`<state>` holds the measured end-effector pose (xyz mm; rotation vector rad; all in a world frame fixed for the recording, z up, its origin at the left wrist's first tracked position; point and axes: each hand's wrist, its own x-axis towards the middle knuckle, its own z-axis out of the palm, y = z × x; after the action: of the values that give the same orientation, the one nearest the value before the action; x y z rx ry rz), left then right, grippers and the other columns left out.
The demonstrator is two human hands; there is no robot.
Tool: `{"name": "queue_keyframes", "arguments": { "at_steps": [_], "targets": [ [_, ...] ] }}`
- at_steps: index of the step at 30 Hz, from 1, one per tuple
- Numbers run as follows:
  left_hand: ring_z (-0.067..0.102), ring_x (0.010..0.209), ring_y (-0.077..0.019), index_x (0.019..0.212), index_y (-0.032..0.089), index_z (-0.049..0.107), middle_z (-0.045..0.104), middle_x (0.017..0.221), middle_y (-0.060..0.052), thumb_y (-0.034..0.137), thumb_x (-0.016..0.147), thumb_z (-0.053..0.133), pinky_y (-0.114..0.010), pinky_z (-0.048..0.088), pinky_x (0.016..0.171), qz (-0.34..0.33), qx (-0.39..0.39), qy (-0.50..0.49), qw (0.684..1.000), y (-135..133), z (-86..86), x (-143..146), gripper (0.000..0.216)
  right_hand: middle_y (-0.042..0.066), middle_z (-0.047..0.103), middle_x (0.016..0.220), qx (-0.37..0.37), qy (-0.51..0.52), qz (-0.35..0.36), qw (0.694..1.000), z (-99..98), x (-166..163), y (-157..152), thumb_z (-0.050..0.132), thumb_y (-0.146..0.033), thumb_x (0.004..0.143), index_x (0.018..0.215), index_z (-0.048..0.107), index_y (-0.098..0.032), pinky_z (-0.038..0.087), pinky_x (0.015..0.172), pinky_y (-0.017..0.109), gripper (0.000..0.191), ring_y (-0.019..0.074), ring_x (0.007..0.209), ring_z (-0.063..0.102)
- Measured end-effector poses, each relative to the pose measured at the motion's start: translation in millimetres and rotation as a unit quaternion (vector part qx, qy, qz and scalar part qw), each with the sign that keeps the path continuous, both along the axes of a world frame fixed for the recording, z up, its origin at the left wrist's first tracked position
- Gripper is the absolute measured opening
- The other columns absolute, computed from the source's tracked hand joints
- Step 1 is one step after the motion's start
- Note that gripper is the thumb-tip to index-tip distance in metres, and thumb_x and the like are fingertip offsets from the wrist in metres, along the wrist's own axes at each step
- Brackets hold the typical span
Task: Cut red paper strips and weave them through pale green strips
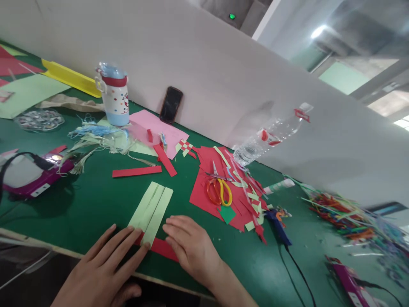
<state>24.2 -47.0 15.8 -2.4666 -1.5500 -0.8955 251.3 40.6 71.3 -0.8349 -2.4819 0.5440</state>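
Observation:
My left hand (108, 264) lies spread, its fingertips resting on the lower ends of pale green paper strips (153, 207) set side by side. Across those lower ends runs a red paper strip (164, 249), partly under the green. At its right end is my right hand (191, 245), fingers slightly bent and apart from the green strips. Its palm side is hidden, and I see nothing gripped in it. Further off lie a loose red strip (137, 171) and a second red strip (165, 160). Scissors (220, 192) with orange and yellow handles rest on red paper (201, 192).
A flask (115, 96), a phone (171, 105) and a tilted clear bottle (268, 138) stand along the wall. Tassels (96, 132) lie at left. A purple corded device (35, 179) and a blue glue gun (278, 226) have trailing cords. The table's front edge is close.

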Motion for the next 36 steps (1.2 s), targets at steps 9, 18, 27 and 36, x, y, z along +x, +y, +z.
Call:
{"name": "queue_keyframes", "arguments": {
  "at_steps": [9,18,27,36],
  "targets": [
    [0.061,0.113,-0.024,0.12,0.039,0.067,0.074,0.119,0.002,0.073,0.085,0.049,-0.046,0.011,0.122,0.013,-0.014,-0.003,1.0,2,0.7,1,0.052,0.008,0.046,0.152,0.067,-0.155,0.078,0.983,-9.0,-69,65,0.044,-0.038,0.104,0.142,0.05,-0.02,0.022,0.121,0.05,0.042,0.0263,0.15,0.022],
    [0.055,0.119,-0.0251,0.117,0.031,0.07,0.07,0.119,-0.004,0.067,0.088,0.049,-0.044,0.016,0.121,-0.03,0.038,0.042,0.998,13,8.4,3,0.051,0.004,0.039,0.158,0.075,-0.199,0.092,0.973,-20.9,-82,70,0.04,-0.045,0.105,0.147,0.044,-0.025,0.016,0.122,0.052,0.047,0.0251,0.149,0.022],
    [0.05,0.122,-0.0356,0.131,0.036,0.059,0.059,0.127,-0.011,0.076,0.075,0.058,-0.044,0.043,0.093,-0.03,0.021,0.159,0.987,13,13.2,12,0.069,0.001,0.038,0.158,0.095,-0.21,0.088,0.969,-22.4,-82,71,0.038,-0.048,0.105,0.148,0.042,-0.027,0.019,0.122,0.05,0.048,0.025,0.148,0.024],
    [0.05,0.125,-0.0378,0.145,0.036,0.045,0.056,0.13,-0.015,0.074,0.079,0.055,-0.048,0.046,0.091,-0.053,0.018,0.182,0.982,7,7.1,6,0.077,0.001,0.04,0.157,0.119,-0.201,0.086,0.969,-26.4,-82,72,0.04,-0.049,0.105,0.147,0.044,-0.027,0.021,0.121,0.05,0.048,0.0275,0.147,0.026]
  ]
}}
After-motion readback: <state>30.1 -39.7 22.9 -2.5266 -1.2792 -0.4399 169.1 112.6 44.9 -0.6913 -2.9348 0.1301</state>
